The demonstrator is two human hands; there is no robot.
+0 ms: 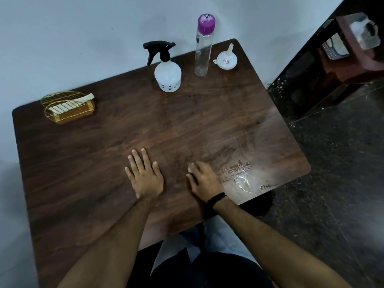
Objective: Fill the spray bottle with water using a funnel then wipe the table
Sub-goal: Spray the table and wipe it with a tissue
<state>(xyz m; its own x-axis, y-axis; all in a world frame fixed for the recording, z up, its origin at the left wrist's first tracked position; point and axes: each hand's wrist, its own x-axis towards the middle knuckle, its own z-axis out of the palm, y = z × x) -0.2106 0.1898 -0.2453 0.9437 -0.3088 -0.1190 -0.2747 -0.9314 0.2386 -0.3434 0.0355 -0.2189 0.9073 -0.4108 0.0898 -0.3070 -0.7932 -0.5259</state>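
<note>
Table: clear bottle, spray bottle

The bench is dark brown with streaky wood grain and a pale wet sheen near its right edge. The spray bottle is milky white with small dark dots low on its body and a black trigger head. The water bottle is clear with a purple cap. The funnel is white. The wire holder is gold, holding white napkins. The wall is pale blue-grey, and the wristband is black.
</note>
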